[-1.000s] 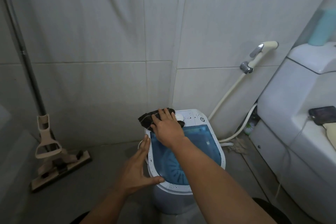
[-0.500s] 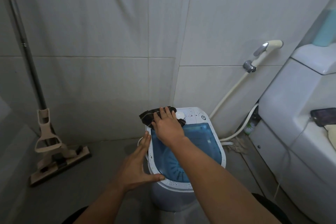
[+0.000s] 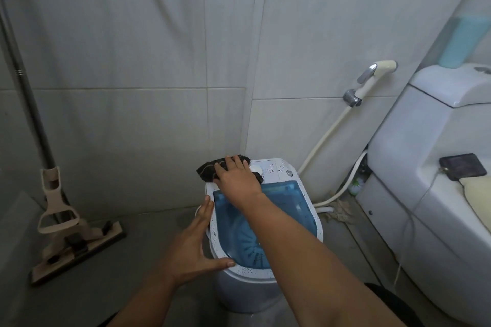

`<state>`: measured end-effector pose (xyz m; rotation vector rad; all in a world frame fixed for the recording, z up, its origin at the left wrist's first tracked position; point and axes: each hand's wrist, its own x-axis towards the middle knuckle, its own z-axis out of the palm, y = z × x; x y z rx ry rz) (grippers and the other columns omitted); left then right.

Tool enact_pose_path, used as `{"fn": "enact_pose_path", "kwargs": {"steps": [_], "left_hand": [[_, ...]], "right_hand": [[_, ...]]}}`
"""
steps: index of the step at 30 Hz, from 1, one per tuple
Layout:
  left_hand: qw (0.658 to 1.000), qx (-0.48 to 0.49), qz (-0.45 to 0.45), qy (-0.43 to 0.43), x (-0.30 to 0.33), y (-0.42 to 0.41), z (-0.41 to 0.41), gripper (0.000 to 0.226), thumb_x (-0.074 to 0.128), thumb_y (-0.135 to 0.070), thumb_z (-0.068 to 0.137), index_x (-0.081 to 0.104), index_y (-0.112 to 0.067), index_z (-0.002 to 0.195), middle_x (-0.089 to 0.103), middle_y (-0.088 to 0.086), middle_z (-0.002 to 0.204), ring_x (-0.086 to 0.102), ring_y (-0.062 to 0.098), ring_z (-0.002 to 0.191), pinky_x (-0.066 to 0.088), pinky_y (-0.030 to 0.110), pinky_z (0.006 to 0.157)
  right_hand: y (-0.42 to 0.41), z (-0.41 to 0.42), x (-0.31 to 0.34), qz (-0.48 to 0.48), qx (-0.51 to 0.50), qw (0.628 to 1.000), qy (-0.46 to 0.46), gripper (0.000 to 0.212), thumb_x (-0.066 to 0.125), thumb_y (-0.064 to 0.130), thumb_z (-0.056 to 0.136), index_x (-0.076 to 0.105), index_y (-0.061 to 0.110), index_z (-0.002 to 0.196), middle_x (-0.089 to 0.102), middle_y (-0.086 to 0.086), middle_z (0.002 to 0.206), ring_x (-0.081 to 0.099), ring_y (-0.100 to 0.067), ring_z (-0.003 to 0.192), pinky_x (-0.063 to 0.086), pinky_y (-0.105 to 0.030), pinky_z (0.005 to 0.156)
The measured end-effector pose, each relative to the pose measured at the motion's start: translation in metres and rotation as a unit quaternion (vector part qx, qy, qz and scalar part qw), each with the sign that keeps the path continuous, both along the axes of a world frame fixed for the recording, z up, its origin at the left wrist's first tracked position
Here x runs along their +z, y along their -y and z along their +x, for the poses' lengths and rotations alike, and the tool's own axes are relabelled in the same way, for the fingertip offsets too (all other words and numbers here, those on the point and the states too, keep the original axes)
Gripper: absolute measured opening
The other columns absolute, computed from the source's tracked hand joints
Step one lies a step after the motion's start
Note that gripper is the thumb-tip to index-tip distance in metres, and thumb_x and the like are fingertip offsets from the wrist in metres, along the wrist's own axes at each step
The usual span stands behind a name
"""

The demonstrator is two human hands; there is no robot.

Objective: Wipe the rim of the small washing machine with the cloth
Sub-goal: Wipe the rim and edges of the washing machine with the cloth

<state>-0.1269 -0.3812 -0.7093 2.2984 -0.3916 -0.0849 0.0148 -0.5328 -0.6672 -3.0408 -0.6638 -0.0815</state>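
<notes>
The right hand (image 3: pixel 237 177) hides most of the cloth (image 3: pixel 206 170); control-panel markings unreadable.

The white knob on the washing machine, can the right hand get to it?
Probably yes. The right hand presses the cloth on the rim's far left corner, and the knob sits right beside its fingers, with nothing between them.

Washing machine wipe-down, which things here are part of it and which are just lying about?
Part of the job:
washing machine
cloth
right hand pressing the cloth on the rim
left hand steadying the machine's side

Just lying about:
mop
spray hose
toilet
phone
blue bottle
</notes>
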Motion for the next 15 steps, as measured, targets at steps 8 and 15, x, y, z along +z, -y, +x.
{"fn": "enact_pose_path", "kwargs": {"steps": [8, 15], "left_hand": [[1.0, 0.002, 0.007, -0.006, 0.004, 0.0, -0.003, 0.138, 0.078, -0.08, 0.057, -0.01, -0.042, 0.157, -0.017, -0.038, 0.159, -0.003, -0.017, 0.147, 0.019, 0.026, 0.121], [1.0, 0.008, 0.023, -0.004, 0.009, 0.0, -0.004, 0.137, 0.077, -0.082, 0.055, -0.008, -0.046, 0.156, -0.016, -0.041, 0.158, 0.001, -0.016, 0.146, 0.019, 0.024, 0.119]], "right_hand": [[0.002, 0.034, 0.039, -0.014, -0.027, 0.997, -0.068, 0.023, 0.055, 0.017, 0.097, 0.067, 0.007, 0.114, 0.067, -0.014, 0.109, 0.064, -0.031, 0.091, 0.051, -0.035, 0.073], [0.035, 0.043, 0.069, -0.014, -0.075, 0.991, -0.114, 0.022, 0.058, 0.015, 0.095, 0.066, 0.006, 0.113, 0.067, -0.012, 0.103, 0.057, -0.025, 0.077, 0.047, -0.03, 0.066]]}}
